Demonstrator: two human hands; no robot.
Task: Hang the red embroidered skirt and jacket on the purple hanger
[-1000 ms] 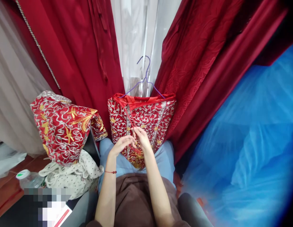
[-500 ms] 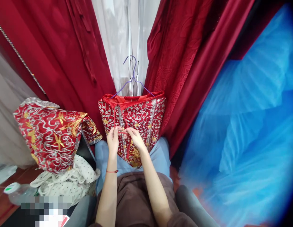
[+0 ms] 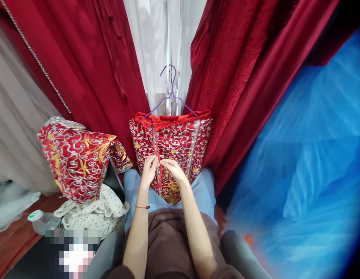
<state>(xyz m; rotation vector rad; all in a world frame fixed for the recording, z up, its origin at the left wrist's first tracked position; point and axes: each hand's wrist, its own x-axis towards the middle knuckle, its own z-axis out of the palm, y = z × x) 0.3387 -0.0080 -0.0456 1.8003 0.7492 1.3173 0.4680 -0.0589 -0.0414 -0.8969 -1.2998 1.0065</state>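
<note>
A red garment (image 3: 175, 141) with silver and gold embroidery hangs over my lap from a purple wire hanger (image 3: 173, 90). Two strands of a red cord (image 3: 160, 181) run down its front from the red waistband. My left hand (image 3: 149, 170) pinches the cord from the left, at about mid-garment. On the other side my right hand (image 3: 174, 170) has its fingertips closed on the same spot. The cord's ends dangle just under my fingers. Exactly how the strands cross between the fingertips is too small to make out.
Another embroidered red piece (image 3: 78, 166) is draped at the left, above a white dotted cloth (image 3: 89, 217). Nearby lies a clear plastic bottle (image 3: 46, 221). Dark red cloths (image 3: 110, 58) hang ahead, and blue tulle (image 3: 310, 174) fills the right side.
My hands have drawn closer together. The cord, earlier stretched sideways between them, now hangs with its strands nearly together. The view has turned slightly left.
</note>
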